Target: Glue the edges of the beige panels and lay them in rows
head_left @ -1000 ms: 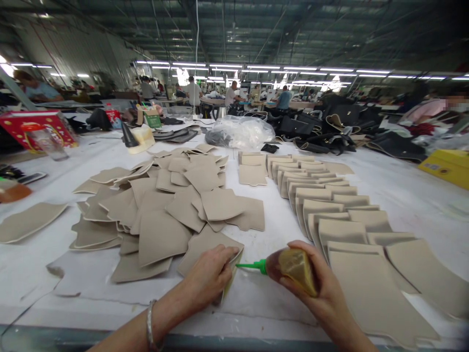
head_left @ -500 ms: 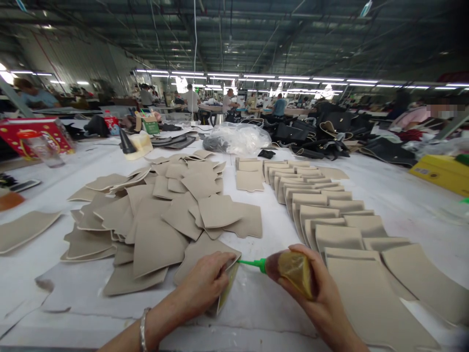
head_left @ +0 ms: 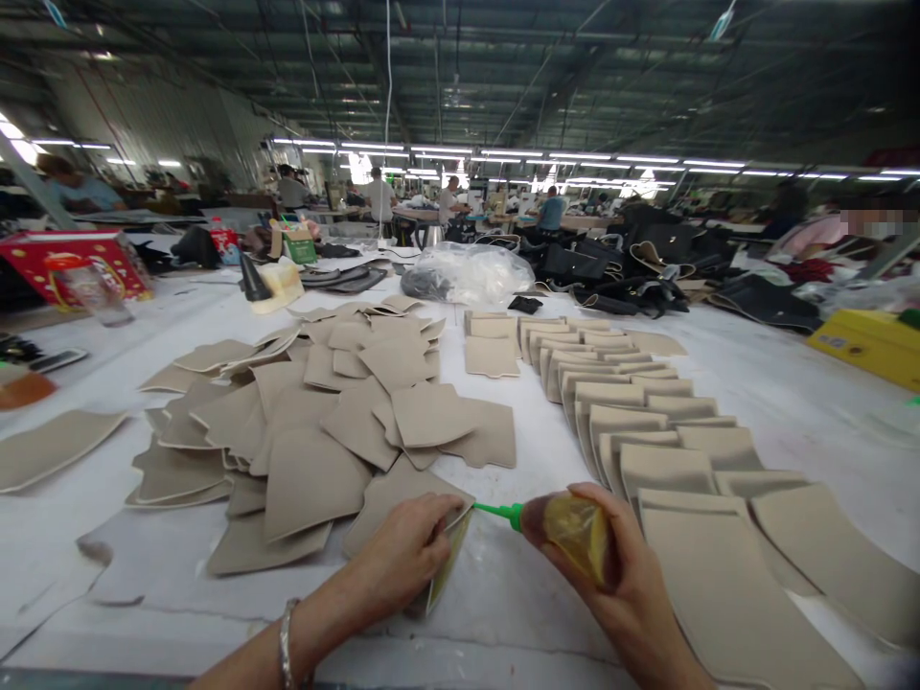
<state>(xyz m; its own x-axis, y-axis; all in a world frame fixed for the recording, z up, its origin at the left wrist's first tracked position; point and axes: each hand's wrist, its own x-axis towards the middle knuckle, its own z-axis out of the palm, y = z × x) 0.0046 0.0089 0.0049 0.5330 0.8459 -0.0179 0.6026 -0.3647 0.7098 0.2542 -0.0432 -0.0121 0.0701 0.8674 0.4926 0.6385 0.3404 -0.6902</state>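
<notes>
My right hand [head_left: 627, 565] is wrapped round a squeeze bottle [head_left: 571, 530] of yellowish-brown liquid with a green nozzle. The nozzle tip touches or almost touches the edge of a beige leather-like piece [head_left: 384, 494]. Across that piece lies my left hand [head_left: 411, 546], its fingers closed on the edge near the nozzle and bending it up; a yellowish underside shows below. Left of and behind this hand is a loose heap of similar beige pieces [head_left: 316, 470]. Folded beige pieces [head_left: 643, 465] stand in overlapping rows beyond and right of the bottle.
A clear plastic bag [head_left: 478, 268] and a heap of black bags [head_left: 610, 254] lie at the back. A black cone [head_left: 253, 278], a red box [head_left: 93, 259] and a clear jar [head_left: 93, 297] stand at left, a yellow box [head_left: 866, 340] at right. Several people work beyond.
The view has shifted very slightly. The nozzle tip has moved a little up and to the right along the piece's edge. Both hands keep their hold.
</notes>
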